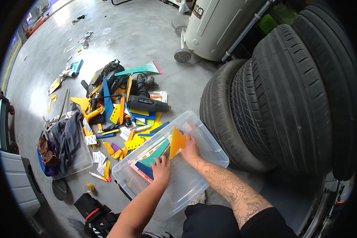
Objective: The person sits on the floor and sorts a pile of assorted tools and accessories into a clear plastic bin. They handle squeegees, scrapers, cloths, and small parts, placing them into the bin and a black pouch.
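A clear plastic bin (194, 189) stands before me, with flat tools lying along its far left side. My right hand (191, 148) grips an orange-yellow triangular scraper (177, 142), held tilted up inside the bin. My left hand (161, 169) lies with its fingers apart over the near ends of a teal scraper (155, 154) and a dark blue scraper (144, 169). Under these are white and red flat pieces, partly covered. The right thumb is hidden behind the orange-yellow scraper.
Beyond the bin lies a pile of scrapers, cables and a black heat gun (148, 104). A second clear bin (81, 160) holds dark cloths at left. Stacked tires (289, 99) stand close on the right, a wheeled grey tank (214, 29) behind. A yellow tape roll (89, 187) is on the floor.
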The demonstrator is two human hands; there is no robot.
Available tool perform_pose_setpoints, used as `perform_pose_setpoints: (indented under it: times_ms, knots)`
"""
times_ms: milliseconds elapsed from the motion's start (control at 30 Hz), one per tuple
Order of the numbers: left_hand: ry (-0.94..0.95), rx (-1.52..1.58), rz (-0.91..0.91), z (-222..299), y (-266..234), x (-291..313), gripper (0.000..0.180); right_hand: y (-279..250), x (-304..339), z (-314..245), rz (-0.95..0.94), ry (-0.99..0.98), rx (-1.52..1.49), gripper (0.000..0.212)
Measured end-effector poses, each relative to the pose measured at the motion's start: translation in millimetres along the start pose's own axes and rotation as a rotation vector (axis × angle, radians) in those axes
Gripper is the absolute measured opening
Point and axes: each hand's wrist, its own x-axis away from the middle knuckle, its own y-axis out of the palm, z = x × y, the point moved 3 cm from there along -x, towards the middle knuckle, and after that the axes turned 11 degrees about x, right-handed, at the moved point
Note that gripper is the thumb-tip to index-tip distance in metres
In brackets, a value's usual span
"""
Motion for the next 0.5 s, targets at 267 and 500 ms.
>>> perform_pose_setpoints:
  times_ms: [267,500]
  knots:
    - [-0.054,-0.130,-0.047,-22,10,-4,0.066,1,-13,-2,-0.134,-0.044,0.149,0.070]
    - [-0.090,-0.067,-0.031,-20,14,-8,0.055,12,-14,-3,-0.028,-0.221,0.236,0.084]
